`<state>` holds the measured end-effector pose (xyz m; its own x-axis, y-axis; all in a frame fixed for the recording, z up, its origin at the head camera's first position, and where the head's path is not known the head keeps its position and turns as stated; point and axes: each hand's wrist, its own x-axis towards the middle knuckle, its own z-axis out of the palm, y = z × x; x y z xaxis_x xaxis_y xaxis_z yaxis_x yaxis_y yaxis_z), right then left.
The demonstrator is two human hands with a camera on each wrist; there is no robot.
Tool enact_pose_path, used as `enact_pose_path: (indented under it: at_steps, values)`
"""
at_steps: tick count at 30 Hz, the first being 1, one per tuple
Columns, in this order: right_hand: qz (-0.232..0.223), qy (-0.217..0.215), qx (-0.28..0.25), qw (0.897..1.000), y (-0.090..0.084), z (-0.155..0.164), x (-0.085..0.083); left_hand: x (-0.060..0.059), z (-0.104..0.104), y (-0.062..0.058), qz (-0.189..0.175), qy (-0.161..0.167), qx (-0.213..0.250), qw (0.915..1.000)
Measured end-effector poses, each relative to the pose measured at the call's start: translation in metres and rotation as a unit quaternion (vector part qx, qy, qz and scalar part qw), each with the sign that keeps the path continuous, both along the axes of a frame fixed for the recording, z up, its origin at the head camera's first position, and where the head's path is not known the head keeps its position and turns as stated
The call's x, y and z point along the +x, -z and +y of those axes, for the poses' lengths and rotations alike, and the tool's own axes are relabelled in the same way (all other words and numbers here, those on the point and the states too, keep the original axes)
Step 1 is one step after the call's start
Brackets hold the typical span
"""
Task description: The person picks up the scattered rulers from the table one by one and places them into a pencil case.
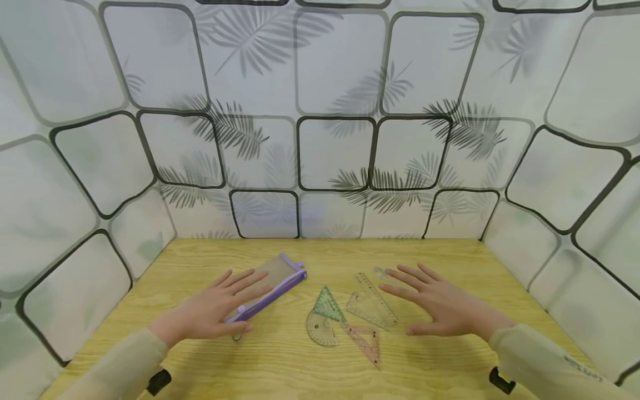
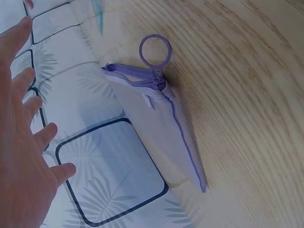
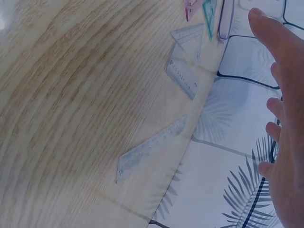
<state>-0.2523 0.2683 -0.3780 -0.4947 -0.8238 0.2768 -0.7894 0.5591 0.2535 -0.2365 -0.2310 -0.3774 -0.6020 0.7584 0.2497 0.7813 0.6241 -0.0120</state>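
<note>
My left grip [image 1: 212, 311] hovered released over the purple pouch [image 1: 272, 286]; my right grip [image 1: 440, 303], also released, hung beyond the clear rulers [image 1: 370, 303] beside it. Best pinned flat before unzipping.

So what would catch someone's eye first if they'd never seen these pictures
Two open hands hover over a light wooden table: the left hand above a clear pencil pouch with purple zipper trim, the right hand beside a scatter of clear plastic rulers and set squares and a green triangle. Leaf-patterned sheeting walls it in.
</note>
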Motion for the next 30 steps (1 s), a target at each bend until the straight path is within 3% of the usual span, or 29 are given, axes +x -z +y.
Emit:
enact_pose_path:
  at_steps: [12,21,30]
  values:
    - [-0.011,0.013,-0.013,1.0,0.004,0.004,-0.004,-0.002,0.001,0.004,-0.027,-0.008,0.008,0.9996]
    - [-0.013,0.027,-0.009,1.0,0.003,0.007,-0.007,-0.005,0.0,0.007,-0.019,-0.007,0.022,0.9996]
    - [-0.026,0.03,-0.012,0.999,0.007,0.005,-0.01,-0.01,-0.002,0.015,-0.032,-0.029,0.02,0.9989]
